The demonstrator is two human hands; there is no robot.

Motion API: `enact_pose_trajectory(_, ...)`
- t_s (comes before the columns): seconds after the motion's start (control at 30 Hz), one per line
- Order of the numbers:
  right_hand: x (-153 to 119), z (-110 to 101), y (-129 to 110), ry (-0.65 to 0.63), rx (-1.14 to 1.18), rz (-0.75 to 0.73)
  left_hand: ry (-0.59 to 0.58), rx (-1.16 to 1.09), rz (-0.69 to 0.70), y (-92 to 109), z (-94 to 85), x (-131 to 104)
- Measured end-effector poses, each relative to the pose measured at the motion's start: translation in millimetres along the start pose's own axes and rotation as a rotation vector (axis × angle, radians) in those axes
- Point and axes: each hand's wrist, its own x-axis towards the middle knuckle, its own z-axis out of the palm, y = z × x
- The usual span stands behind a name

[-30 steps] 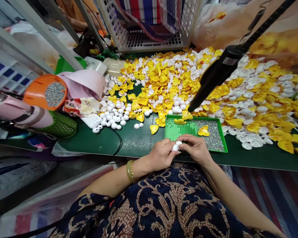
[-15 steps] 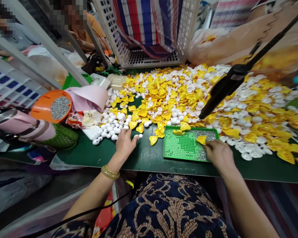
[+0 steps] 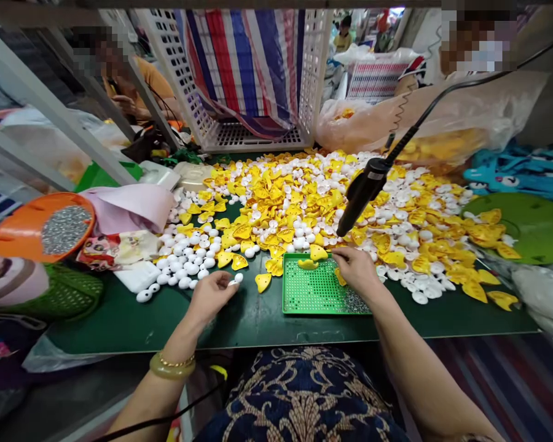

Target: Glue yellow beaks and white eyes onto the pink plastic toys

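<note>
My left hand (image 3: pixel 211 299) is closed in a pinch on a small white plastic eyeball piece (image 3: pixel 238 279), just above the green tabletop. Loose white eyeballs with black dots (image 3: pixel 184 261) lie beyond it, and a yellow beak-shaped shell (image 3: pixel 263 282) is to its right. Over the right side of a green perforated tray (image 3: pixel 299 301), my right hand (image 3: pixel 359 273) has bent fingers, with a yellow shell (image 3: pixel 340 277) partly hidden beneath them. Its fingertips reach the edge of another yellow shell (image 3: pixel 318 252) at the tray's back rim. Small metal screws (image 3: pixel 354 301) lie under this hand.
A black electric screwdriver (image 3: pixel 363 195) hangs on a cord above a wide heap of yellow and white parts (image 3: pixel 276 196). An orange bowl of screws (image 3: pixel 9 227) stands left, a green round lid (image 3: pixel 534 230) lies right, and a white crate (image 3: pixel 322 80) is behind. Other people sit beyond.
The view has shifted, bringing more of the right side into sight. My right hand has moved up and left across the tray towards the shell on its back rim. My left hand keeps its pinch.
</note>
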Motion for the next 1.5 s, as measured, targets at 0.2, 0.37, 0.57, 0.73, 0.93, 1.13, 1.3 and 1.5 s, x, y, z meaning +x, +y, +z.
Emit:
enact_pose_trajectory(0.2, -34.9, 17.0, -27.0, 0.017, 0.069, -0.108, -0.297, -0.648, -0.116, 20.9, -0.1, -15.9)
enact_pose_trajectory(0.37, -85.6, -2.1, 8.0, 0.339, 0.112, -0.114, -0.431, -0.785, -0.141, 24.4, 5.3, -12.4)
enact_pose_trajectory(0.57, -80.0, -46.6, 85.3, 0.466, -0.129, 0.304, -0.56, -0.865, -0.108, 47.1, 20.9, -10.4)
enact_pose_trajectory(0.73, -51.9, -36.6, 89.8, 0.249, -0.197, 0.274, -0.695, -0.878, -0.046, 73.2, 40.6, -15.0)
enact_pose_trajectory(0.93, -41.6, -43.8, 93.8, 0.037, -0.257, 0.242, -0.83, -0.818, -0.039, 78.3, 54.1, -23.9)
enact_pose_trajectory(1.13, -49.8, -60.5, 58.1, 0.406, 0.111, 0.361, -0.951, -0.8, -0.005, 68.8, 59.3, -32.6)
enact_pose_trajectory(1.3, -59.2, -20.3, -41.5, 0.247, 0.622, 0.181, -1.099, -0.799, 0.062, 84.0, 72.7, -38.5)
enact_pose_trajectory(1.5, -72.3, 16.2, -84.4, 0.089, 0.821, -0.069, -0.875, -0.96, 0.064, 89.1, 76.1, -34.4)
